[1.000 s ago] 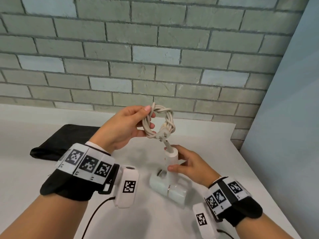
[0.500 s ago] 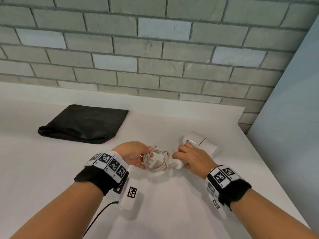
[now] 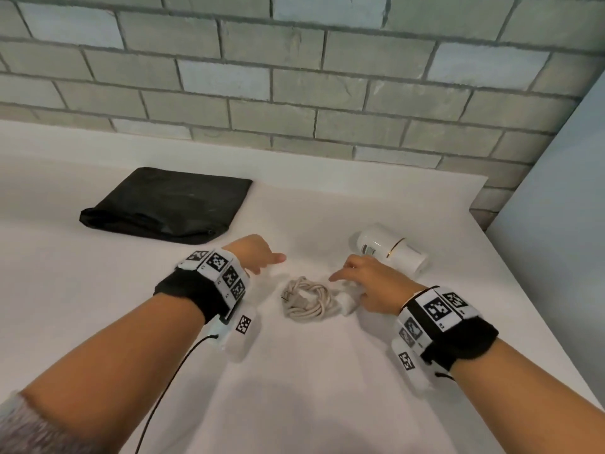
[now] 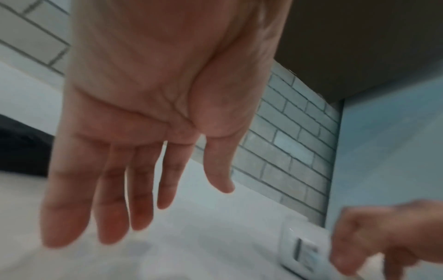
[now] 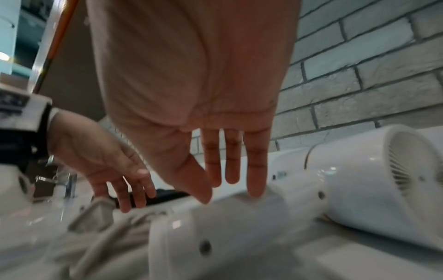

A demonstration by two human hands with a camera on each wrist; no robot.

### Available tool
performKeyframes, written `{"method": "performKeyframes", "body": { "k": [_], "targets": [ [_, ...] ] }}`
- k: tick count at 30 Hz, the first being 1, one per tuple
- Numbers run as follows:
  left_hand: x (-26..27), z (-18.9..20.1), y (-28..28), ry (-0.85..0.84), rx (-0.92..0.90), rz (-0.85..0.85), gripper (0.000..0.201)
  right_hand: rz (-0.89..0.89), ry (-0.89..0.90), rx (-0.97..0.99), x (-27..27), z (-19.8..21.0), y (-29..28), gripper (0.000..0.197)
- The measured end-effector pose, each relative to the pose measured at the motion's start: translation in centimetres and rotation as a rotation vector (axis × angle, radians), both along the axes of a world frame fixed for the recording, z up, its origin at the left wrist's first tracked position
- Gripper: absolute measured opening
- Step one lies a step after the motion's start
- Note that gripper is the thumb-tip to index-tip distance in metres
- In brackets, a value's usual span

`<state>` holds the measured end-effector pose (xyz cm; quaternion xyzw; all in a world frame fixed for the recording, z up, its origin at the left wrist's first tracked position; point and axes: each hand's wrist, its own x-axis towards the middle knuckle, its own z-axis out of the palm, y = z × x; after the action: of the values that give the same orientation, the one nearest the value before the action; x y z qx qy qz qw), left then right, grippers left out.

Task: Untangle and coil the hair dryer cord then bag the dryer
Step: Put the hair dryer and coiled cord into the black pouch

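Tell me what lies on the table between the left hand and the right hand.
In the head view, the coiled cord lies on the white table between the left hand and right hand, touching neither.

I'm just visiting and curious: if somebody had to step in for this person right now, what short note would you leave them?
Left hand: open, holding nothing, above the table.
Right hand: open, fingers straight over the dryer handle, gripping nothing.
Coiled cord: bundled, lying on the white table between the hands.
Hair dryer: on its side, right of the cord.
Black bag: flat, back left.
Done: cord coiled. Left: put dryer and cord in the bag.
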<state>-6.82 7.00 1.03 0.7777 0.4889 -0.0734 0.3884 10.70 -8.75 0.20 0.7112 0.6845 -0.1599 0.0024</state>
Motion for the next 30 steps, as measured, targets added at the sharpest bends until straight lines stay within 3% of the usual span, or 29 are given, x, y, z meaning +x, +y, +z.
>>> {"method": "performKeyframes", "body": {
  "k": [4,6,9,12,15,18,22,25,27,30],
  "targets": [
    [-3.3,0.8,4.7,0.145,0.403,0.074,0.046,-0.066,0.115,0.051,0.0,1.3,0.6,0.045],
    [-5.0,0.4,6.7,0.204,0.518,0.181,0.043,-0.068,0.133,0.008,-0.4,2.1,1.1,0.039],
    [-7.0,-0.8,8.5,0.288,0.522,0.242,0.043,-0.06,0.118,-0.036,-1.3,3.1,2.0,0.035],
    [-7.8,-2.5,9.0,0.361,0.474,0.1,0.043,-0.058,0.125,-0.036,-2.3,3.8,3.0,0.034],
    [-7.5,-2.7,8.6,0.366,0.452,0.062,0.033,-0.044,0.161,-0.018,-3.4,4.3,4.0,0.032],
    [-6.7,-2.3,7.7,0.218,0.454,0.08,0.02,-0.023,0.175,0.03,-4.4,5.0,5.1,0.029],
    [-5.7,-1.1,5.8,-0.222,0.47,0.044,0.011,-0.064,0.262,0.22,-5.4,5.0,7.2,0.028],
    [-4.6,0.7,3.5,-0.455,0.553,-0.047,0.007,-0.187,0.399,0.357,-6.4,4.8,8.8,0.04],
    [-4.1,1.9,1.9,-0.55,0.612,-0.159,0.009,-0.222,0.404,0.373,-6.9,4.7,9.5,0.042],
    [-4.3,3.0,0.9,-0.526,0.689,-0.242,0.024,-0.184,0.34,0.366,-7.0,4.6,10.1,0.024]
  ]
}}
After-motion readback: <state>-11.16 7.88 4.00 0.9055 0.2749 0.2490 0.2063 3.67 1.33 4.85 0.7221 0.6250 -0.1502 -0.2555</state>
